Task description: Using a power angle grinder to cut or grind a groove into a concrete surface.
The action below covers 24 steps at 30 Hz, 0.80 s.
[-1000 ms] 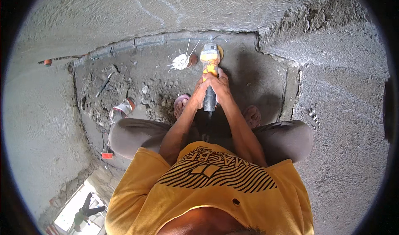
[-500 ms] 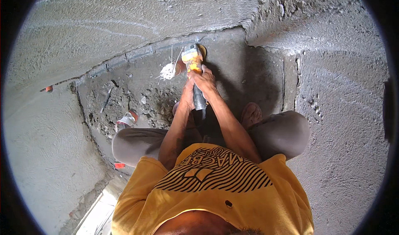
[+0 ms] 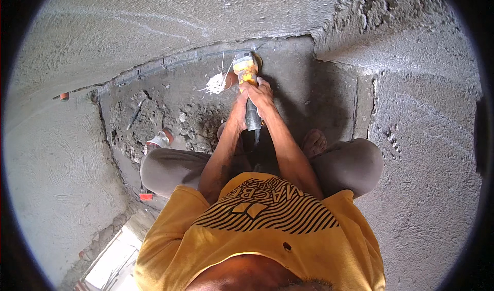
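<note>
Both of my hands grip a yellow and grey angle grinder (image 3: 246,69), its head pointing away from me toward the base of the far wall. My left hand (image 3: 240,106) wraps the body from the left side. Over its right side closes my right hand (image 3: 262,93), the two hands meeting on the tool. The disc (image 3: 259,60) shows at the right of the grinder's head, partly hidden by it. From the rear end a dark cord (image 3: 257,136) runs back between my legs. A white bundle of strings (image 3: 215,83) lies just left of the grinder.
Rough plastered walls (image 3: 154,28) surround the floor. A thin pipe (image 3: 180,60) runs along the far wall's base. Broken rubble (image 3: 177,113) covers the left floor, with a chisel-like rod (image 3: 136,115) and an orange and white cup-shaped piece (image 3: 161,138). A red object (image 3: 146,196) lies near my left knee.
The whole view has shifted slightly, so the grinder and hands appear a little farther right. My grip on the tool is unchanged.
</note>
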Tool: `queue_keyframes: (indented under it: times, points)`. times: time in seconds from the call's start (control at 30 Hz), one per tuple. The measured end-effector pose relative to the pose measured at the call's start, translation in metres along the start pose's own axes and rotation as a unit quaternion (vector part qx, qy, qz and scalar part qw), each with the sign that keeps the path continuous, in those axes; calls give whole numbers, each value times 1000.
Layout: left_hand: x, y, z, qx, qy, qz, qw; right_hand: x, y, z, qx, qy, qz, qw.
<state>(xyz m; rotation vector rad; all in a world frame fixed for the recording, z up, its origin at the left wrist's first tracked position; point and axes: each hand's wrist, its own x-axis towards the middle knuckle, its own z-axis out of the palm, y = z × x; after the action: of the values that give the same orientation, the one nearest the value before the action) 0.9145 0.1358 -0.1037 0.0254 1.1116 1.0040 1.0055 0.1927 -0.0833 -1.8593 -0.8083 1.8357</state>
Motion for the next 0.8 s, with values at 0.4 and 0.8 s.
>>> queue_keyframes:
  times: [0.4,0.8]
  points:
    - [-3,10,13,58,-3,-14,998,18,14,5,46,34,-22,998]
    - [1,8,16,67,32,36,997,1,-4,0,206,-73,-20,976]
